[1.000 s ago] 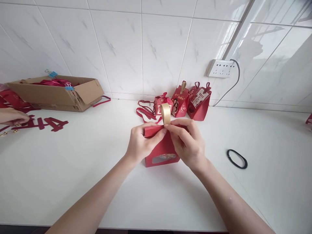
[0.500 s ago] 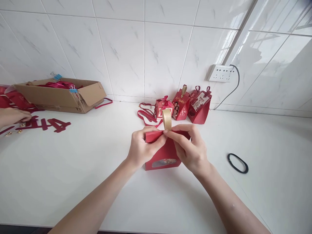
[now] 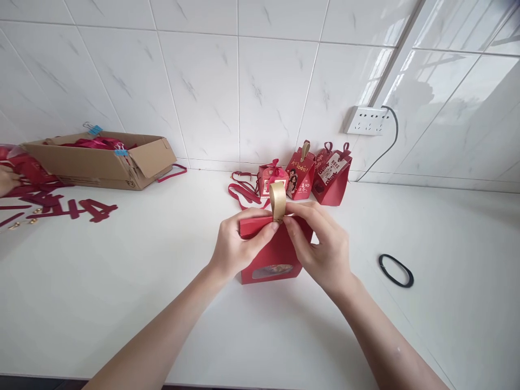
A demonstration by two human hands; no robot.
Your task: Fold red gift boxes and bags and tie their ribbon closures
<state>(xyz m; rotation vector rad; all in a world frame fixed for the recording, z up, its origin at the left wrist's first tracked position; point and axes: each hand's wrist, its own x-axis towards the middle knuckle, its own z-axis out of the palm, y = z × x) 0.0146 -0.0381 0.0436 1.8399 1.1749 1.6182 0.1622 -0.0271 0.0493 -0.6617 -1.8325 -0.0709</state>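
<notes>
A red paper gift box (image 3: pixel 270 257) with a clear oval window low on its front stands upright on the white table in front of me. From its top edge rises a loop of gold ribbon (image 3: pixel 278 199). My left hand (image 3: pixel 238 238) pinches the top edge on the left, thumb in front beside the ribbon's base and fingers behind. On the other side, my right hand (image 3: pixel 323 241) grips the top edge close to the ribbon, thumb and forefinger near its base. The fingers behind the box are partly hidden.
Several finished red gift boxes (image 3: pixel 300 173) and loose red ribbon (image 3: pixel 244 192) sit by the tiled wall. At left are a cardboard box (image 3: pixel 101 168), dark red strips (image 3: pixel 95 208) and another person's hand (image 3: pixel 7 180). A black ring (image 3: pixel 396 270) lies right; a power socket (image 3: pixel 366 120) hangs behind.
My right thumb and forefinger have shifted at the ribbon's base, the forefinger now lying along the top edge. The other person's hand has drawn back toward the left.
</notes>
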